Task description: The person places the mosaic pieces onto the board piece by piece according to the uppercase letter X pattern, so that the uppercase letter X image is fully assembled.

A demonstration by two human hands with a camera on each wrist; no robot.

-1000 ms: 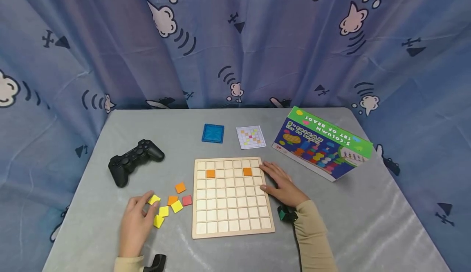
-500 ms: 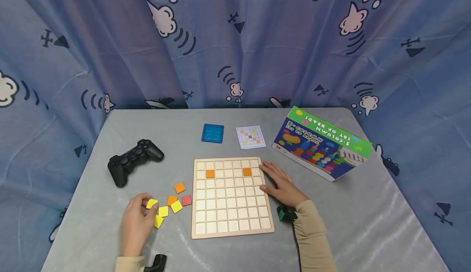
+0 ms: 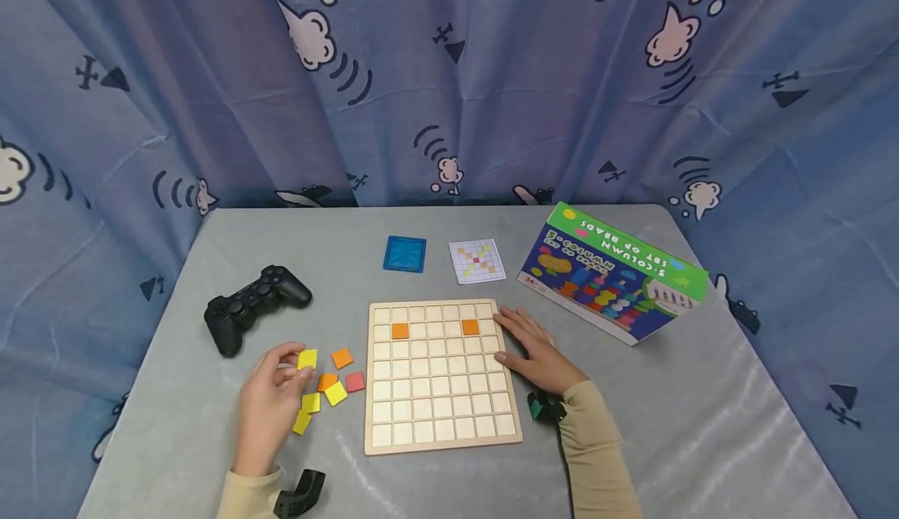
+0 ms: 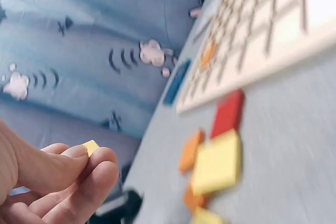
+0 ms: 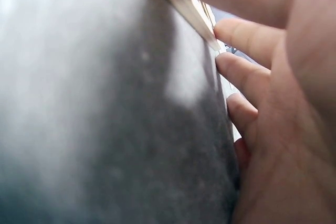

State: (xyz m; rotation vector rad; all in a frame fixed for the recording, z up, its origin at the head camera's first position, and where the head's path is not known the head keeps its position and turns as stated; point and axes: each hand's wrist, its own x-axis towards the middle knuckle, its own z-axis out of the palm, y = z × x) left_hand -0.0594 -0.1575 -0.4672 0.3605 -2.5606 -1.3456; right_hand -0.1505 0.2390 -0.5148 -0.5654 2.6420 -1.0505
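Between thumb and fingertips my left hand (image 3: pixel 270 406) pinches a yellow square tile (image 3: pixel 307 359), raised above the table. In the left wrist view only a corner of that yellow tile (image 4: pixel 91 146) shows past the fingers. Beside the hand lie two orange tiles, a red tile (image 3: pixel 355 382) and several yellow tiles, one of them a yellow tile (image 3: pixel 335 392) close to the red one. A wooden grid board (image 3: pixel 430 386) lies to their right, with an orange tile (image 3: pixel 400 331) and another orange tile (image 3: pixel 470 327) in its second row. My right hand (image 3: pixel 539 353) touches the board's right edge with its fingers extended.
A black game controller (image 3: pixel 258 308) lies at the left. Behind the board are a blue square tray (image 3: pixel 404 254) and a card with a coloured grid pattern (image 3: pixel 477 261). A printed toy box (image 3: pixel 613 273) stands at the back right, before a blue curtain (image 3: pixel 393 74).
My left hand has picked up the yellow tile from beside the others and moved it up and slightly right. The right hand has stayed at the board's edge.
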